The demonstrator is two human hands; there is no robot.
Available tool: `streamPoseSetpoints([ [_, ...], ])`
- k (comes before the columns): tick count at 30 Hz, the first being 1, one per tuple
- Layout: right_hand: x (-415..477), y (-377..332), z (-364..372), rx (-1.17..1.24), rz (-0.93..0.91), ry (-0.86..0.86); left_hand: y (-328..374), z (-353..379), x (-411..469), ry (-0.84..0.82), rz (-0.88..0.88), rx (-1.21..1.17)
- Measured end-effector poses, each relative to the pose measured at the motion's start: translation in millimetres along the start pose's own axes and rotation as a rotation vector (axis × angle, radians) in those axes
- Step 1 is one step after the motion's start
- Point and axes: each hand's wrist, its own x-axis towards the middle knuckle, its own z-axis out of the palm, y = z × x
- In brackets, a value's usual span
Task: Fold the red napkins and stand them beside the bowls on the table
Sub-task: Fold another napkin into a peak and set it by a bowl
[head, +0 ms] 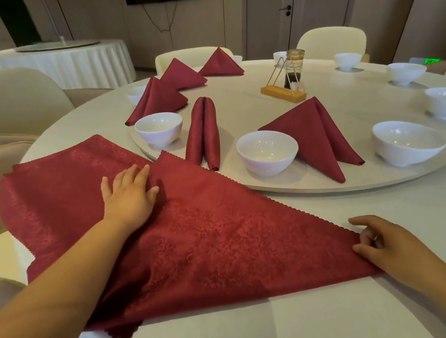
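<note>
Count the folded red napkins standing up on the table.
4. Three cluster at the far left: front napkin, middle napkin, back napkin. The fourth napkin stands just right of a near bowl. Others may be out of view.

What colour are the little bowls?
White. The bowls show best in the head view.

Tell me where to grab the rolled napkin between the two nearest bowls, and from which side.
Take the rolled napkin at its middle, from above, pinching across both rolls. It lies flat as two long tubes side by side, so a crosswise pinch likely keeps them together; the left bowl and right bowl crowd its sides.
</note>
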Motion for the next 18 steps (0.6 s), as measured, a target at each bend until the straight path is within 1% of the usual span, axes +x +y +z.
streamPoseSetpoints([
  [2, 2, 2, 2, -0.050, -0.013, 0.045, 2, -9, -18, 0.010, 0.108, -0.125],
  [4, 2, 3, 3, -0.043, -0.024, 0.107, 7, -20, -51, -0.032, 0.268, -0.249],
  [5, 1, 4, 4, -0.022, -0.029, 0.134, 10, -23, -71, -0.021, 0.371, -0.238],
  [6, -1, 3, 4, 0.005, -0.031, 0.148, 11, -22, -91, 0.024, 0.479, -0.158],
  [7, -2, 2, 5, 0.029, -0.036, 0.152, 13, -20, -109, 0.050, 0.553, -0.067],
  [8, -4, 1, 5, 0.046, -0.042, 0.148, 14, -17, -124, 0.058, 0.584, -0.011],
  [11, -9, -2, 3, 0.043, -0.043, 0.128, 16, 1, -149, 0.018, 0.592, -0.029],
  [13, -11, -5, 0, 0.010, -0.018, 0.127, 17, 11, -155, 0.014, 0.566, -0.018],
  [15, -14, -7, -2, -0.023, 0.007, 0.121, 19, 15, -156, 0.034, 0.522, -0.009],
  [18, -17, -8, -3, -0.055, 0.022, 0.058, 25, 18, -156, 0.049, 0.489, -0.005],
])
